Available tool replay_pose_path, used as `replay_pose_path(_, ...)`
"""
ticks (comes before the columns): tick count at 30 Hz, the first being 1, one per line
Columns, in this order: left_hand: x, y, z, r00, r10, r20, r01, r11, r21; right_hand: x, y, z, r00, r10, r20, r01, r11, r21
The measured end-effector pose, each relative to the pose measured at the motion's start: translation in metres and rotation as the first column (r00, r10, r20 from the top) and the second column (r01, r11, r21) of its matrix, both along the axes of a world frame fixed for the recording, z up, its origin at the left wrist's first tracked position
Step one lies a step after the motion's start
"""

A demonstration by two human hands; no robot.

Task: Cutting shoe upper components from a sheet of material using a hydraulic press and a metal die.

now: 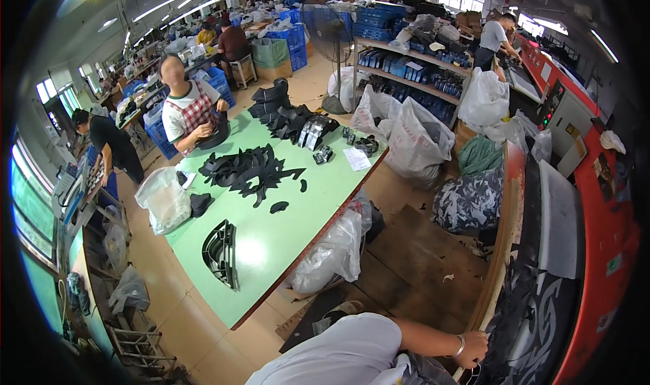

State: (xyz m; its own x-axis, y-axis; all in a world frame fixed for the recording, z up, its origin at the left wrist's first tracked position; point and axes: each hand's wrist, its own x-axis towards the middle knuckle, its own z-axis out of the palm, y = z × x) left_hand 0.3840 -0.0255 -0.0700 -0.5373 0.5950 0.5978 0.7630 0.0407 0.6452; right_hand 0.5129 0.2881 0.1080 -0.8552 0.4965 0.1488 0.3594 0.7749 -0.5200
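1. Fingers of our right hand [472, 348], bottom right of the frame, pinch the edge of black patterned sheet [535, 317] lying on the red machine [609, 236]
2. We cannot see our left hand

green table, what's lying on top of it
On the green table: a spread of black cut pieces, a curved black stack, a white paper. The far-end pile hides whatever lies beneath it.

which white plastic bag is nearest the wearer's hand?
The clear-white bag hanging at the near edge of the green table is closest to the right hand. The other bags sit farther off: by the shelves and at the table's left side.
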Motion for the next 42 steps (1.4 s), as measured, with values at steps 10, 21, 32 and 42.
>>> replay_pose_path(10, -0.008, -0.060, 0.002, 0.671, -0.523, 0.526, 0.090, 0.761, 0.642, -0.065, -0.279, -0.003, 0.755, 0.642, 0.134, -0.469, 0.672, -0.573)
replay_pose_path(21, -0.015, -0.226, 0.027, 0.758, 0.135, 0.638, -0.167, 0.986, -0.010, -0.114, -0.328, -0.051, 0.681, 0.732, 0.007, -0.683, 0.639, -0.353)
replay_pose_path(32, 0.049, -0.666, -0.253, -0.152, 0.988, 0.026, -0.687, -0.087, -0.722, -0.050, -0.269, -0.057, 0.995, 0.095, 0.033, -0.099, 0.983, 0.154)
replay_pose_path(42, -0.161, -0.690, -0.279, 0.032, 0.407, 0.913, -0.581, 0.750, -0.315, 0.068, -0.259, -0.089, 0.681, -0.606, 0.411, 0.467, 0.792, 0.394)
